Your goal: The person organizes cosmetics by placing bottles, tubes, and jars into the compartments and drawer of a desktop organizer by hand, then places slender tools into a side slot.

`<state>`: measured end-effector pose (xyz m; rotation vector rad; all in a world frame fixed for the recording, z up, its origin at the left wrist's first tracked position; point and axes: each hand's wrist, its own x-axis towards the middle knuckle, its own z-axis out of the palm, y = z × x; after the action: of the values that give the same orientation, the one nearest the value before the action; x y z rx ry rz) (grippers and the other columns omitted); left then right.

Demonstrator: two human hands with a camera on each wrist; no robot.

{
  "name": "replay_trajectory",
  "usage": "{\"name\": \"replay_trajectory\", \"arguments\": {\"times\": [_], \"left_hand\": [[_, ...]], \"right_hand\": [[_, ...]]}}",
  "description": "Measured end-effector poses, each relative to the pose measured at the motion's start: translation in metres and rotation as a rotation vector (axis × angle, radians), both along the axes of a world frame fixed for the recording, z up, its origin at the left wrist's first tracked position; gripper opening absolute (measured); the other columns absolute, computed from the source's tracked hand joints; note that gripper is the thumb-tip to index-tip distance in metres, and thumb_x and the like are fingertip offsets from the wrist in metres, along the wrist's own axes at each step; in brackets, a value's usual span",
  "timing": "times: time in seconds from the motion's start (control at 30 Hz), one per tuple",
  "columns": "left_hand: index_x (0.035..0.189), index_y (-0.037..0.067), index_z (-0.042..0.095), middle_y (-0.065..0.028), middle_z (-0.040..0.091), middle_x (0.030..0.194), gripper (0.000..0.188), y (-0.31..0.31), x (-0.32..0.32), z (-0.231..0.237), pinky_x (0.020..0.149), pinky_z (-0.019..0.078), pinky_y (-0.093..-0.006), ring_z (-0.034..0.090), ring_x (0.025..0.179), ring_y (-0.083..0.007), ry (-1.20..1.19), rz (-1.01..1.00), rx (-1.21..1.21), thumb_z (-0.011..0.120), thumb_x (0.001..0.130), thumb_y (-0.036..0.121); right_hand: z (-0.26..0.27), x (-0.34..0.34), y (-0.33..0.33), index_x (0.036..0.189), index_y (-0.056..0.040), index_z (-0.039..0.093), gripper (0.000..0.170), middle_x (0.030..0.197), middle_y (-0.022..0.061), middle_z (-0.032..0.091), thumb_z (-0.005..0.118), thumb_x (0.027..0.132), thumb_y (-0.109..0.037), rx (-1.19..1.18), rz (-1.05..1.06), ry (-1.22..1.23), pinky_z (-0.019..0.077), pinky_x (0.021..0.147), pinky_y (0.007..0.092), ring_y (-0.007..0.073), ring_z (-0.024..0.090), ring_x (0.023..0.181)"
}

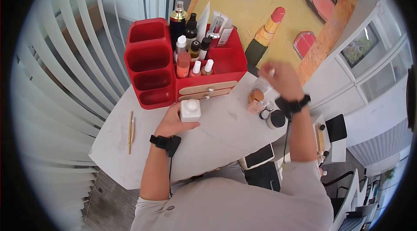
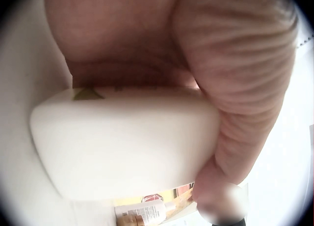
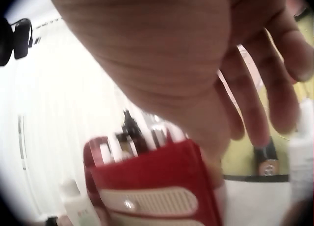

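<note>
My left hand (image 1: pixel 171 120) grips a squarish white bottle (image 1: pixel 190 111) with a rounded cap, just in front of the red organizer (image 1: pixel 173 84). In the left wrist view, the thumb wraps one end of that white bottle (image 2: pixel 127 142). Above the right side of the table is my right hand (image 1: pixel 284 82), slightly blurred. Its fingers (image 3: pixel 252 103) extend loosely in the right wrist view, close to a white bottle with a narrow top (image 3: pixel 301 157). The printed body of this bottle (image 1: pixel 262 86) shows below the hand in the head view.
Several bottles and tubes fill the organizer's right part; its left compartments (image 1: pixel 150 59) hold nothing visible. An orange-capped bottle (image 1: pixel 256 96) and a dark-lidded jar (image 1: pixel 276 119) stand near the right table edge. Slim gold sticks (image 1: pixel 130 133) lie at left. A painted board (image 1: pixel 278 18) leans behind.
</note>
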<state>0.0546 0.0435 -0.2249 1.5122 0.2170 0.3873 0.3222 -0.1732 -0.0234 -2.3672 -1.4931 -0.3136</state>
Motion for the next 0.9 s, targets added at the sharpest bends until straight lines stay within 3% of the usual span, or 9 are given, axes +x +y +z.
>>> {"name": "replay_trajectory", "arguments": {"times": [0.1, 0.2, 0.43, 0.53, 0.6, 0.73, 0.8, 0.87, 0.9], "left_hand": [[0.126, 0.003, 0.065, -0.0012, 0.067, 0.109, 0.066, 0.000, 0.000, 0.001, 0.093, 0.0526, -0.0321, 0.064, 0.102, -0.0143, 0.035, -0.007, -0.046, 0.094, 0.068, 0.012], [0.126, 0.003, 0.065, -0.0008, 0.067, 0.108, 0.065, 0.000, 0.000, 0.001, 0.092, 0.0525, -0.0320, 0.064, 0.102, -0.0139, 0.016, -0.009, -0.031, 0.094, 0.068, 0.011], [0.114, 0.008, 0.067, -0.0015, 0.070, 0.108, 0.051, -0.004, -0.003, 0.010, 0.091, 0.0531, -0.0324, 0.065, 0.102, -0.0146, 0.031, 0.000, 0.007, 0.090, 0.069, 0.005], [0.124, 0.005, 0.065, -0.0011, 0.070, 0.110, 0.061, -0.003, -0.002, 0.010, 0.093, 0.0540, -0.0319, 0.066, 0.102, -0.0133, 0.025, -0.009, 0.015, 0.094, 0.070, 0.009], [0.123, 0.005, 0.066, -0.0012, 0.071, 0.111, 0.059, -0.003, -0.002, 0.010, 0.094, 0.0543, -0.0320, 0.067, 0.103, -0.0135, 0.017, -0.018, -0.014, 0.093, 0.071, 0.008], [0.123, 0.005, 0.066, -0.0013, 0.071, 0.111, 0.059, -0.001, -0.002, 0.009, 0.094, 0.0543, -0.0319, 0.067, 0.103, -0.0135, -0.011, -0.030, 0.022, 0.093, 0.071, 0.007], [0.114, 0.008, 0.067, -0.0020, 0.071, 0.108, 0.050, -0.004, -0.003, 0.013, 0.093, 0.0525, -0.0331, 0.065, 0.102, -0.0149, -0.015, -0.026, -0.006, 0.090, 0.070, 0.006], [0.115, 0.008, 0.067, -0.0018, 0.071, 0.108, 0.051, -0.005, -0.003, 0.014, 0.092, 0.0526, -0.0330, 0.065, 0.102, -0.0148, -0.010, -0.028, -0.007, 0.090, 0.070, 0.006], [0.115, 0.008, 0.067, -0.0017, 0.071, 0.109, 0.051, -0.004, -0.003, 0.015, 0.092, 0.0527, -0.0330, 0.065, 0.102, -0.0146, -0.006, -0.027, -0.009, 0.090, 0.070, 0.006]], "right_hand": [[-0.057, -0.008, -0.053, 0.100, -0.0085, 0.073, 0.019, 0.089, 0.0099, 0.072, 0.078, 0.085, -0.018, -0.176, -0.061, -0.042, 0.0537, 0.074, 0.0434, 0.0343, 0.070, 0.083], [-0.089, -0.019, -0.058, 0.097, -0.0055, 0.068, 0.014, 0.088, 0.0128, 0.069, 0.074, 0.086, -0.012, -0.206, -0.068, 0.001, 0.0538, 0.075, 0.0476, 0.0377, 0.069, 0.085], [-0.098, -0.010, -0.051, 0.103, -0.0011, 0.060, 0.017, 0.086, 0.0196, 0.069, 0.065, 0.088, -0.005, -0.260, -0.023, -0.075, 0.0587, 0.071, 0.0478, 0.0380, 0.072, 0.083], [-0.089, -0.013, -0.045, 0.099, -0.0031, 0.061, 0.012, 0.085, 0.0183, 0.069, 0.065, 0.088, -0.006, -0.372, -0.069, 0.021, 0.0583, 0.072, 0.0467, 0.0375, 0.072, 0.083], [-0.082, -0.019, -0.043, 0.094, -0.0034, 0.064, 0.008, 0.082, 0.0170, 0.069, 0.067, 0.088, -0.005, -0.334, 0.228, 0.149, 0.0573, 0.073, 0.0425, 0.0358, 0.070, 0.080], [-0.021, -0.029, -0.018, 0.091, -0.0027, 0.066, 0.007, 0.079, 0.0140, 0.068, 0.071, 0.086, -0.004, -0.211, 0.370, 0.432, 0.0557, 0.074, 0.0387, 0.0331, 0.068, 0.077], [0.018, -0.026, -0.003, 0.099, -0.0016, 0.069, 0.010, 0.079, 0.0084, 0.068, 0.073, 0.091, -0.007, 0.059, 0.431, 0.287, 0.0540, 0.069, 0.0336, 0.0208, 0.069, 0.075], [0.041, -0.018, 0.019, 0.097, -0.0012, 0.069, 0.010, 0.077, 0.0062, 0.068, 0.074, 0.093, -0.009, 0.231, 0.261, 0.323, 0.0532, 0.065, 0.0324, 0.0184, 0.066, 0.068], [0.049, -0.014, 0.034, 0.095, -0.0007, 0.069, 0.012, 0.080, 0.0115, 0.069, 0.076, 0.090, -0.009, 0.285, 0.221, 0.329, 0.0548, 0.067, 0.0349, 0.0245, 0.068, 0.070]]}}
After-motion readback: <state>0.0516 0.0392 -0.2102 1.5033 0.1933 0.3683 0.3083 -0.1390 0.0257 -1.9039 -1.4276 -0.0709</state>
